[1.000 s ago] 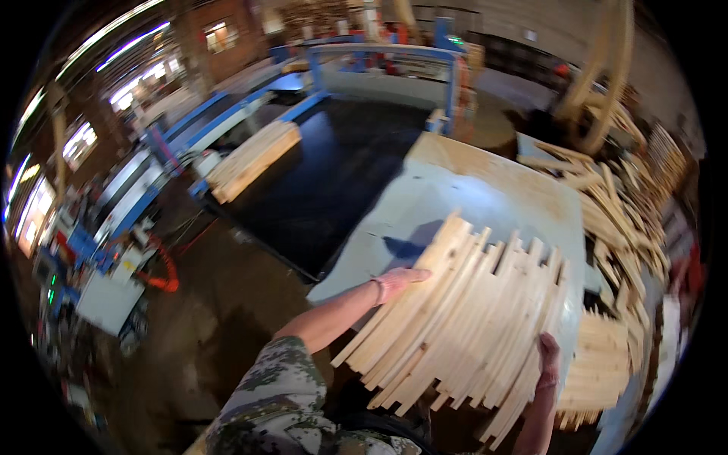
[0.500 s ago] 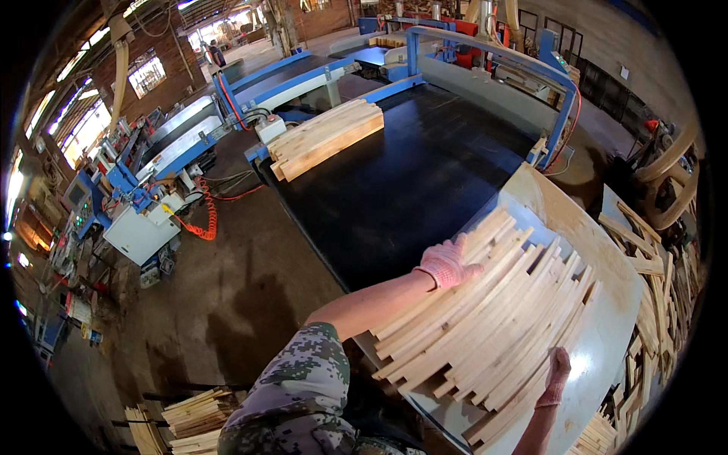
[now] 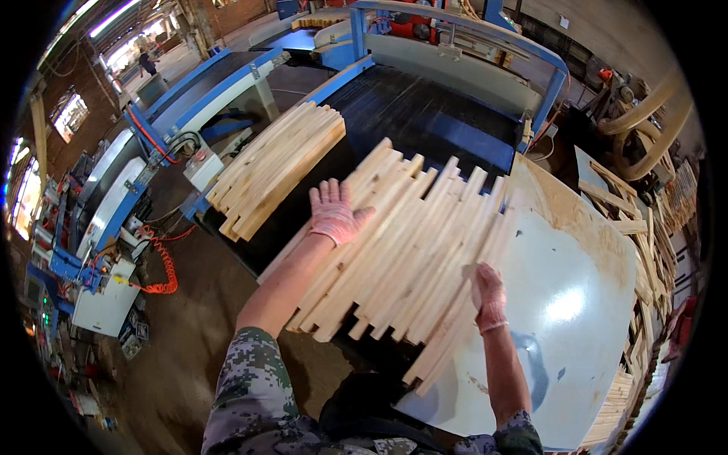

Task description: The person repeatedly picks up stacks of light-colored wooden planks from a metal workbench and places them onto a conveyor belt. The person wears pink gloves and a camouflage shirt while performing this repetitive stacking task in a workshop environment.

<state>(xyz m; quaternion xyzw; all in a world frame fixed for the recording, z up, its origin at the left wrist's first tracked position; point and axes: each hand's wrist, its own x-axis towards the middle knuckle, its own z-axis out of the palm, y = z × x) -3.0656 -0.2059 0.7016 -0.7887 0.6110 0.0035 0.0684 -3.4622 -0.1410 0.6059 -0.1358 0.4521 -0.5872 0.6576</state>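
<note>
A broad row of pale wooden strips (image 3: 413, 250) lies side by side, mostly across the black conveyor belt (image 3: 447, 121), its right part by the light metal tabletop (image 3: 561, 334). My left hand (image 3: 337, 213), in a pinkish work glove, rests flat on the strips toward the left, fingers spread. Along the right edge of the row, my right hand (image 3: 489, 296), gloved alike, presses its palm side against the outermost strip; its fingers are blurred and partly turned away. A second bundle of strips (image 3: 282, 167) sits on the belt's left side, apart from the row.
A blue frame (image 3: 557, 95) spans the far end of the belt. At left stand blue and white machinery and a coiled orange hose (image 3: 161, 269). Loose wood offcuts (image 3: 644, 265) are heaped right of the tabletop. A person (image 3: 147, 64) is far back at left.
Both hands and the row of strips have moved leftward, off most of the metal tabletop and onto the black belt, closer to the other bundle. The view has shifted as well.
</note>
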